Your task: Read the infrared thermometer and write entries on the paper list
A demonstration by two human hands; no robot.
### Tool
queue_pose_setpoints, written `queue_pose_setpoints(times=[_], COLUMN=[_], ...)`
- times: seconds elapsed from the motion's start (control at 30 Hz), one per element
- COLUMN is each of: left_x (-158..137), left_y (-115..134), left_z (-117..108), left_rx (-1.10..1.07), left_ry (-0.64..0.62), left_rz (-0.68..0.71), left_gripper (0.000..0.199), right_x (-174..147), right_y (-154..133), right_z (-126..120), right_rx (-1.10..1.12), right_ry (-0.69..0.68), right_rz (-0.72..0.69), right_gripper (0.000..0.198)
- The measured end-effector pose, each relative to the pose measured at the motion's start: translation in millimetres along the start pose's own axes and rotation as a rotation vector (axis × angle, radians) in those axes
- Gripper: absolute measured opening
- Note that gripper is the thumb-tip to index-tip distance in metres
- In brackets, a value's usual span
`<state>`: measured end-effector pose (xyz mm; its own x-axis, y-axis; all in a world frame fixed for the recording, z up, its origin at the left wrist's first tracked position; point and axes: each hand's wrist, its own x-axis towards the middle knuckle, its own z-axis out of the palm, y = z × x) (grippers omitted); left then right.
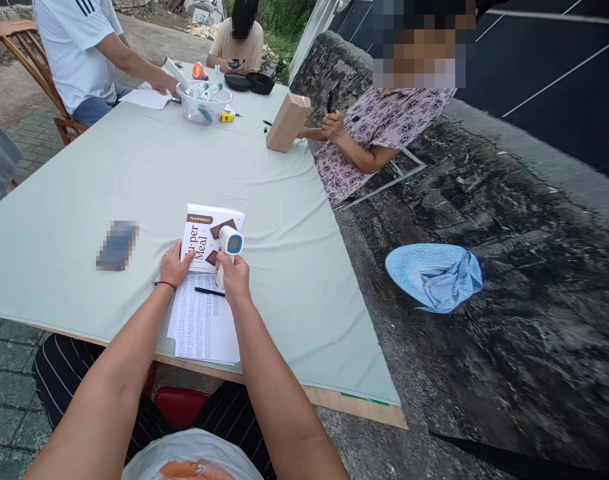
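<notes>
My right hand is wrapped round the handle of a white infrared thermometer, its blue-rimmed display facing me. The thermometer is in front of a white box printed "NutriMotion" with brown chocolate-bar pictures. With fingers and thumb at the left edge, my left hand holds that box. Printed sheets lie just below the box at the table's near edge. Across them rests a black pen, its right end hidden by my right arm.
A blurred dark flat item lies at the left. Farther back are a clear basin of bottles, a yellow tape measure, black containers and a cardboard box. People sit round the cloth-covered table. A blue hat lies at right.
</notes>
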<state>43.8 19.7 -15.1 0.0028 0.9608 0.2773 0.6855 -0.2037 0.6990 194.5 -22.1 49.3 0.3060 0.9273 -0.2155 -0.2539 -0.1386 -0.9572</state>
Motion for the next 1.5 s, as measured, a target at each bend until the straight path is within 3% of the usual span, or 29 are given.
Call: queue_pose_setpoints(times=[0.6,0.83,0.97,1.17,1.37,1.5], left_x=[1,0,-1,-1,2,3], left_y=[3,8,5,-7,-16,-15], left_z=[-4,-7,-6,0,6,4], left_rx=[-0.029,-0.058,-0.123,-0.195,-0.290,-0.258], left_ry=[-0.027,-0.047,-0.031,0.043,0.089,0.031], left_rz=[-0.027,-0.038,-0.019,0.027,0.039,-0.003], left_gripper=[0.044,0.051,0.054,0.079,0.081,0.080], right_x=[-9,-45,-70,-94,-103,-104], right_y=[-7,-18,-27,-28,-20,-16], right_z=[-6,-41,-68,-102,-116,-116], right_rx=[-0.004,0.087,0.124,0.168,0.136,0.107], right_ry=[-0.050,-0.134,-0.091,-0.006,0.017,0.022], right_rz=[0.026,-0.029,-0.012,0.041,0.041,0.051], right_gripper=[0.031,0.030,0.037,0.043,0.043,0.039])
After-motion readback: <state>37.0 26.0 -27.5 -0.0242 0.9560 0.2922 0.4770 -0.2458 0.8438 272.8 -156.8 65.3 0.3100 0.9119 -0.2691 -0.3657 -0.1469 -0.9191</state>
